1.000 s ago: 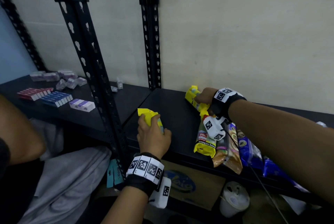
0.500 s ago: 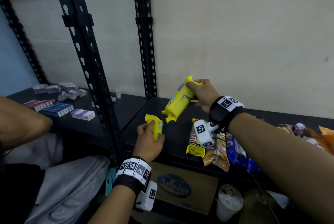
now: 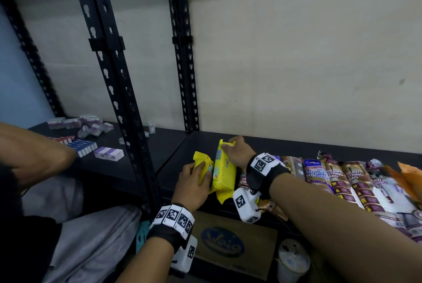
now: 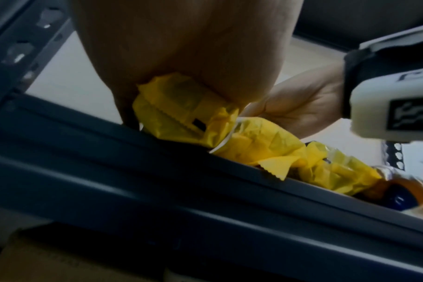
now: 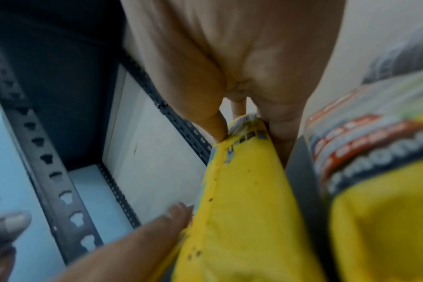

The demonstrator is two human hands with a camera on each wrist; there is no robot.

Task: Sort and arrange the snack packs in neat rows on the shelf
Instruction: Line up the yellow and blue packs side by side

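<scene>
The black metal shelf (image 3: 285,145) is carrying a long yellow plastic snack pack (image 3: 222,174), its near end overhanging the front edge. The right hand (image 3: 237,152) is pinching its far end. Just beside it, the left hand (image 3: 191,187) is gripping a smaller crumpled yellow pack (image 3: 201,166). Bare shelf is lying behind them.

yellow snack packs (image 3: 222,174), black shelf (image 3: 285,145)

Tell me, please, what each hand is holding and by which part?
The left hand grips the small yellow pack around its middle; the right hand pinches the long yellow pack at its far end.
</scene>
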